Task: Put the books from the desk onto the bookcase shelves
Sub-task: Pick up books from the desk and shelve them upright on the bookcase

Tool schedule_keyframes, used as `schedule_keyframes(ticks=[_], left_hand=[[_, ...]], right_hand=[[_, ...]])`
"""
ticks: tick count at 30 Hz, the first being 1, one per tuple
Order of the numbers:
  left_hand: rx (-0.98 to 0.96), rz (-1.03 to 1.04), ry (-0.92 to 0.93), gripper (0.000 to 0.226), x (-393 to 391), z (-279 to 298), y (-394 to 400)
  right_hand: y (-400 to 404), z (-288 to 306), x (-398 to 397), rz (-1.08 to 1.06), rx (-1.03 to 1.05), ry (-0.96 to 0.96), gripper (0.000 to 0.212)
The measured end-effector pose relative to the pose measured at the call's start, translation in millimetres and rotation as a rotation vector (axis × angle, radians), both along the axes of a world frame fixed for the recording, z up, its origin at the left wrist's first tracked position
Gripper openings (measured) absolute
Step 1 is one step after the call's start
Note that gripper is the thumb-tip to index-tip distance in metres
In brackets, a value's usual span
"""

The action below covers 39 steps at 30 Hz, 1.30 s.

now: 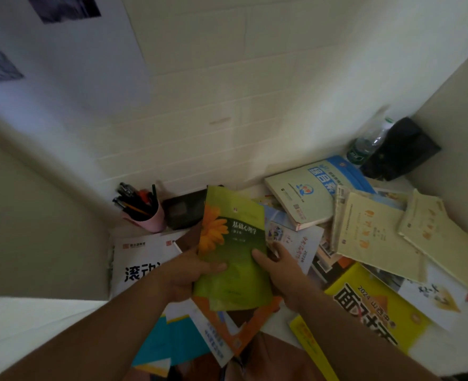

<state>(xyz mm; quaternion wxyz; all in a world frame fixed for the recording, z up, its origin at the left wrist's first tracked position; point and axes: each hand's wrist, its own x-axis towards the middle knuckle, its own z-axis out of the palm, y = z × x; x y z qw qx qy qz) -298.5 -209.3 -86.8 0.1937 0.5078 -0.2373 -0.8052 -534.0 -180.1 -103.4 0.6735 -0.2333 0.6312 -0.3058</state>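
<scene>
A green book with an orange flower on its cover [234,243] is held up above the desk by both hands. My left hand [189,273] grips its lower left edge, thumb on the cover. My right hand [279,270] grips its lower right edge, thumb on the cover too. Beneath lie several scattered books: a white one with large black characters [139,262], a yellow one [370,303], a thick pale green and blue one [307,193], two cream booklets [375,237], and an orange-edged one [244,328]. No bookcase is in view.
A pink pen cup [147,213] and a small dark box [183,211] stand at the back left by the wall. A water bottle [370,141] and a black pouch [403,149] sit in the back right corner. Walls close in left, behind and right.
</scene>
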Motion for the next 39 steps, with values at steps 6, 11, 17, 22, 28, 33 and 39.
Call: schedule_keyframes(ticks=[6, 11, 17, 22, 28, 33, 39], left_hand=[[-0.115, -0.084, 0.083, 0.068, -4, 33, -25], [-0.37, -0.038, -0.207, 0.083, -9, 46, -36], [-0.568, 0.154, -0.366, 0.082, -18, 37, -32], [-0.514, 0.243, -0.33, 0.05, -16, 10, -18], [-0.552, 0.224, -0.391, 0.064, -23, -10, -9], [-0.538, 0.263, -0.35, 0.054, -17, 8, -4], [-0.463, 0.214, -0.303, 0.07, 4, 48, 19]], right_hand=[[-21, 0, -15, 0.158, -0.047, -0.393, 0.095], [-34, 20, -17, 0.034, -0.293, -0.205, 0.091], [-30, 37, 3, 0.061, -0.573, 0.241, 0.058], [-18, 17, 5, 0.188, -0.59, 0.46, 0.05], [-16, -2, 13, 0.044, -0.51, 0.378, 0.05], [-23, 11, 18, 0.045, -0.529, 0.367, 0.045], [7, 29, 40, 0.037, -0.521, 0.39, 0.055]])
